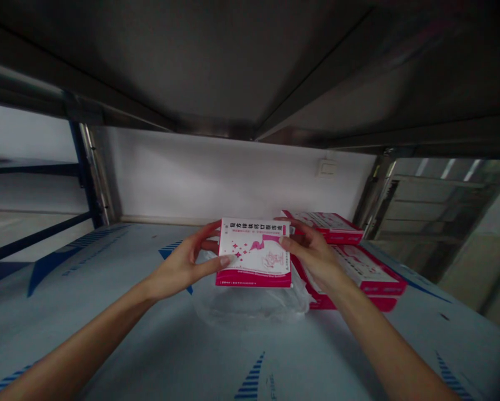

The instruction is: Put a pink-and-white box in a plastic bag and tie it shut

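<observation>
The left hand [182,266] and right hand [313,252] together grasp a pink-and-white box [254,253], holding it upright just above the shelf [141,340]. Each hand grips one side edge, thumbs on the front. A clear plastic bag [250,309] lies beneath it. Matching boxes [364,273] sit stacked just right.

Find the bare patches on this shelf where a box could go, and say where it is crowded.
Bare shelf lies left of the left hand, out to the upright post, and along the near edge below the clear wrap. Crowded: the right, where the right hand and held box sit by the stacked boxes.
</observation>
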Action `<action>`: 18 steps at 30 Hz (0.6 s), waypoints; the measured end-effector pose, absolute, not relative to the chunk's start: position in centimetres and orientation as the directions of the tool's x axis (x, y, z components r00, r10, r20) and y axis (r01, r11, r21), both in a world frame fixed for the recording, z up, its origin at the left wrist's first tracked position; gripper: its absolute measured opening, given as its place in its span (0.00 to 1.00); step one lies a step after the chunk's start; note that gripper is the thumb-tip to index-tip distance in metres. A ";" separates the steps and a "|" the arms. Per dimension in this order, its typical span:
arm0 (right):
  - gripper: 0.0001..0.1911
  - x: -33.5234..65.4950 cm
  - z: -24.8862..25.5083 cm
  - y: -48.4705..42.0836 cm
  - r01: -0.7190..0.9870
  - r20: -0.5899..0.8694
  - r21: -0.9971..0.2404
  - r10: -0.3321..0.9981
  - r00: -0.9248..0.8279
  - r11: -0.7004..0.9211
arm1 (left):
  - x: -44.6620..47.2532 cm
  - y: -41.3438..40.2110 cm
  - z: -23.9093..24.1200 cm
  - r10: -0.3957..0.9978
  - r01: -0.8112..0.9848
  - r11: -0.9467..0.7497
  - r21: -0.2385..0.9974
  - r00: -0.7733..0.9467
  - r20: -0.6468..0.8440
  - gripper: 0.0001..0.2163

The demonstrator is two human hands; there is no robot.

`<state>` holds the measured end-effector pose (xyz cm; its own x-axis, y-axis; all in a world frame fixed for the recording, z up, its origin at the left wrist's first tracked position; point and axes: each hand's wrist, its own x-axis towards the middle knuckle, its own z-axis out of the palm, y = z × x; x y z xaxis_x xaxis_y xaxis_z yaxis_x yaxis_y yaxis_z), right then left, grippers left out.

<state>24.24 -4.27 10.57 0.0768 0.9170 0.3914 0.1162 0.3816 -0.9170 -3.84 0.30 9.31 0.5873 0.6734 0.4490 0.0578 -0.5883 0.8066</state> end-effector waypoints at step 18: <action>0.38 27.5 9.9 -5.1 0.366 0.631 -0.666 0.753 -0.189 0.650 | -3.9 -0.1 8.2 0.513 0.255 -0.852 0.457 0.578 0.634 0.32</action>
